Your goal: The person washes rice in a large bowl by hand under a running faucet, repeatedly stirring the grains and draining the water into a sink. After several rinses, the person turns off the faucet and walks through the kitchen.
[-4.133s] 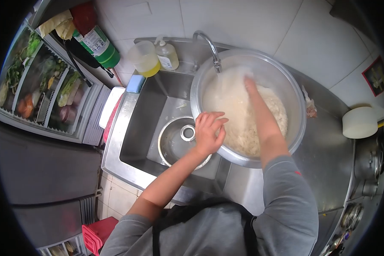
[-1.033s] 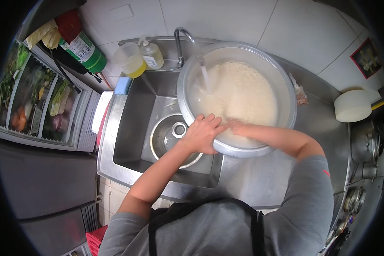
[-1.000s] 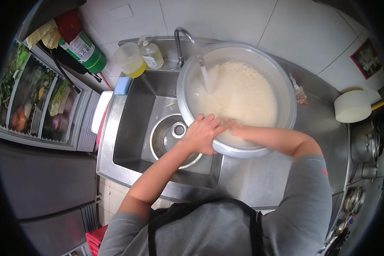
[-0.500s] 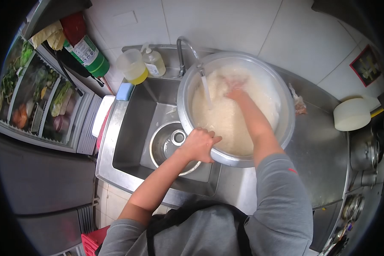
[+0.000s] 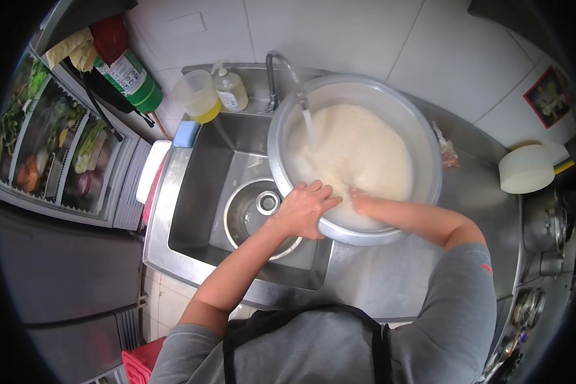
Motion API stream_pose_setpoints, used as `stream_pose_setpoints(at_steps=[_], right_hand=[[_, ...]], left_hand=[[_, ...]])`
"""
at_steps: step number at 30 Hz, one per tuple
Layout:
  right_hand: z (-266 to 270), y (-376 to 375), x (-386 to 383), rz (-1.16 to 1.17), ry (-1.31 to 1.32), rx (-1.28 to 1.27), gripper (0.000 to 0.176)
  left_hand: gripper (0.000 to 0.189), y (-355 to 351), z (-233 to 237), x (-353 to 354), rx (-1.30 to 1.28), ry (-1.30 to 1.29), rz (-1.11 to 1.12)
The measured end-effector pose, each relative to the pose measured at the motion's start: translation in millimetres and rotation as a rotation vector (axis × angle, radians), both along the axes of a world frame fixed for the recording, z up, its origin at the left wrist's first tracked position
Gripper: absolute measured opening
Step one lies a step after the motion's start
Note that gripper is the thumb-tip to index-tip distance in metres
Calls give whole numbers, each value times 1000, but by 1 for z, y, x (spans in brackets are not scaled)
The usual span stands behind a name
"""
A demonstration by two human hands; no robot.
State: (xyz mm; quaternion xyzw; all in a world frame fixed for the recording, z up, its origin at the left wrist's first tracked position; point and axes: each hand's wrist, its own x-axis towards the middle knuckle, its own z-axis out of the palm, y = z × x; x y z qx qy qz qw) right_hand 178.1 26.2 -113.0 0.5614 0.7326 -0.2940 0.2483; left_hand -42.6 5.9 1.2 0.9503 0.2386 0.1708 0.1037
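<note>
Over the sink (image 5: 195, 185), our left hand (image 5: 304, 208) curls tight on the near rim of the big bowl (image 5: 429, 137). Our right hand (image 5: 360, 200) is down in the cloudy rice water (image 5: 365, 147); we cannot tell how open it is. The tap (image 5: 281, 62) is running, so the bowl could spill over or tip. It sits on a steel counter (image 5: 486, 217) by white wall tiles (image 5: 365, 32).

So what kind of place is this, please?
Probably a restaurant or canteen kitchen: a large metal basin of rice under a running tap, a stainless steel sink and counter, and a glass-fronted chiller holding vegetables.
</note>
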Motion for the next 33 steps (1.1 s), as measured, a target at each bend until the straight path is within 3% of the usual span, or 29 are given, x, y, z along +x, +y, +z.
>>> stream_pose_setpoints(at_steps=[3, 4, 6, 8, 10, 11, 14, 16, 18, 21, 22, 24, 26, 28, 30, 33], right_hand=[[-47, 5, -21, -201, 571, 171, 55], [-39, 15, -36, -195, 568, 171, 55], [-7, 51, -64, 848, -57, 368, 50], [-19, 85, -49, 365, 495, 551, 45], [0, 113, -67, -679, 1349, -43, 63], [13, 130, -63, -678, 1350, -45, 63], [46, 171, -37, 9, -391, 638, 86], [43, 157, -3, -222, -289, 755, 91], [35, 164, 29, -434, -264, 495, 92], [-17, 155, 91, -349, -93, 545, 89], [-6, 141, 85, -350, -95, 542, 89], [15, 106, 75, -348, -18, 290, 78], [-48, 94, 89, 97, -230, 275, 64], [-155, 77, 117, -202, 103, 312, 56], [51, 13, -6, -379, 155, -85, 51], [-19, 5, -22, -94, 488, 209, 49]], left_hand=[[61, 0, 3, 0, 5, 43, 20], [60, 2, -1, -1, 37, 13, 2], [59, 4, -4, -1, 78, -16, -12], [57, 1, -5, -1, -91, 183, 19], [56, 3, -6, -1, -86, 182, 22], [55, 3, -7, -1, -86, 183, 22], [56, 2, -8, -1, -98, 190, 40], [56, 2, -7, -1, -85, 184, 41], [56, 2, -7, -1, -73, 176, 41], [56, 2, -8, -1, -80, 173, 41], [56, 2, -7, -1, -74, 183, 41], [56, 2, -6, 0, -71, 191, 39], [50, 2, -6, 0, -65, 202, 33], [45, 3, -6, 0, -51, 175, 11], [40, 4, -6, 0, -35, 149, -12], [34, 4, -7, 1, -26, 108, -5]])
